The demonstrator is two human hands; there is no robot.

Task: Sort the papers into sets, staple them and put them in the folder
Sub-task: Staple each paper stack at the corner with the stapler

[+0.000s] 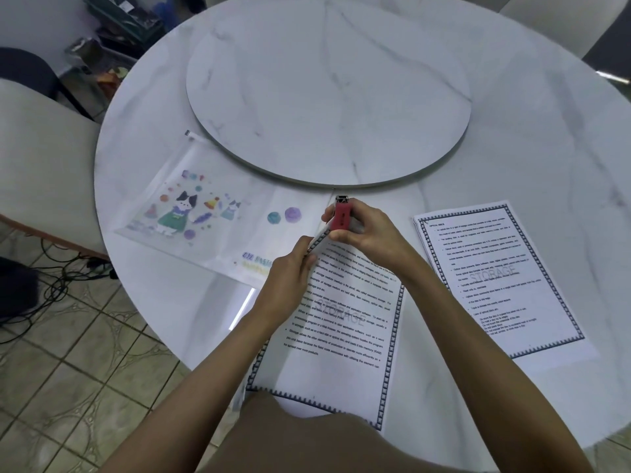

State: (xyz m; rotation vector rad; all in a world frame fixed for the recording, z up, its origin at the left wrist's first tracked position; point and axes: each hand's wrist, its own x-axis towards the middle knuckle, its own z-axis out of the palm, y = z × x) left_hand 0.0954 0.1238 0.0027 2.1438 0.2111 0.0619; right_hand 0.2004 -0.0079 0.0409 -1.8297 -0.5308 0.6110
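Head view, looking down over a round white marble bench with a raised turntable disc at its centre.

A printed set of papers, bordered and watermarked "STORAGE", lies in front of the person, its far left corner lifted off the bench. The left hand pinches the set's left edge just below that corner, apparently to keep the sheets squared and raised so the tool can reach them. The right hand is wrapped around a small red stapler, fingers and thumb curled on it, with the stapler sitting over the lifted corner. Whether it is being squeezed cannot be told; the step looks like stapling this set.

A second stack of papers with the same border rests flat to the right, well apart, probably another set kept separate. To the left lies the clear folder, printed with cartoon cats and planets, flat against the disc's rim and within easy reach for filing. No papers can be made out inside it.
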